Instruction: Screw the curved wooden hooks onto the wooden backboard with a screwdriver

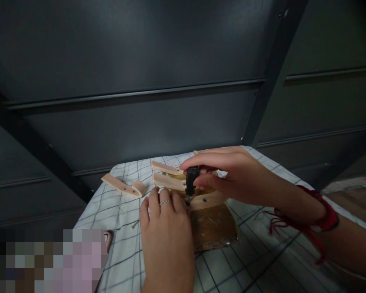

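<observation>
Head view: right hand [232,173] is pinching a stubby black-handled screwdriver [192,179], apparently meeting a pale wooden strip [209,201] on a glossy brown board [215,228]. Left hand [167,228] is covering the board's left side, its hold indeterminable.

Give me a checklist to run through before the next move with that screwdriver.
1. Screwdriver gripped: ok, in the right hand.
2. Tip down at the nearest wooden strip: ok.
3. Tip seated in a screw head: cannot tell, too small.
4. Left hand at the work: ok, beside the tip, by the strip's left end.
5. Loose wooden hook out of the way: ok, left of the brown board.
6. Red bracelet threads clear of the screwdriver: ok.
</observation>
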Available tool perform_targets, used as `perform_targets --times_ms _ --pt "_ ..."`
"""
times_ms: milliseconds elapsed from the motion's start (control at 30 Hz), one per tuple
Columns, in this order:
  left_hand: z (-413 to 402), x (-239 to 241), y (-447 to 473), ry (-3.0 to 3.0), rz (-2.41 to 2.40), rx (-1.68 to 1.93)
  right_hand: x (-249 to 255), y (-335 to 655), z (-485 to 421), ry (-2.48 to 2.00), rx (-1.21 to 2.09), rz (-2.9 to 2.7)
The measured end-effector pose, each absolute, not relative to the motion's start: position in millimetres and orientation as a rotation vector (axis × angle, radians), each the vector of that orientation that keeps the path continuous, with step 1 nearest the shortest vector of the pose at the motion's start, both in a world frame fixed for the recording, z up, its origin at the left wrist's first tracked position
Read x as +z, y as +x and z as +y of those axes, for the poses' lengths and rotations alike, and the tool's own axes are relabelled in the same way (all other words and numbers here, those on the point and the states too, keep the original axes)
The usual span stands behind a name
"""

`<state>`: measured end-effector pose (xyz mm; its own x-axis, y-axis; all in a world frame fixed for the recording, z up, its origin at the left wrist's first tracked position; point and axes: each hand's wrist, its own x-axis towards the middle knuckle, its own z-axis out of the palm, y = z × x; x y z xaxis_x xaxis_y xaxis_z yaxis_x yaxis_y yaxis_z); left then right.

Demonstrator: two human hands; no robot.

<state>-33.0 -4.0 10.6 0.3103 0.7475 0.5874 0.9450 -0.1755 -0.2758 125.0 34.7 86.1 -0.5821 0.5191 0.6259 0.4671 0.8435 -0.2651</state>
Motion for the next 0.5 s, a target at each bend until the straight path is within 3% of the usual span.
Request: perform_targets --times_ms 500 --pt "-6.1 17.0 -26.6 -1.959 -1.524 -0.433 85.2 118.3 31.5 -0.937 0.138 -2.055"
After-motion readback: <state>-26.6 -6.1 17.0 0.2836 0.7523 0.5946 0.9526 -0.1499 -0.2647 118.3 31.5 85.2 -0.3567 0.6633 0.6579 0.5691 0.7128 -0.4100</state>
